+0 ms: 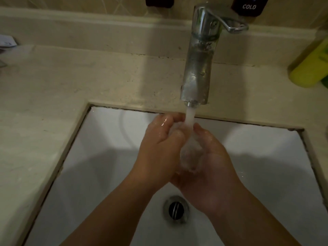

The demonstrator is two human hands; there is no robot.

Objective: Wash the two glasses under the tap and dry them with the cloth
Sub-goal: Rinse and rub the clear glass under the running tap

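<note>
A clear glass sits between both hands over the white sink, and its outline is blurred by water. My right hand cups it from the right and below. My left hand presses on it from the left, with the fingers curled over its upper end. The chrome tap is running, and its stream falls onto the glass and my fingers. Both hands are wet. A second glass and a cloth are out of sight.
The drain lies below my hands. A beige stone counter surrounds the sink. A yellow-green bottle stands at the right edge. A COLD label is on the wall, and some small items lie at the far left.
</note>
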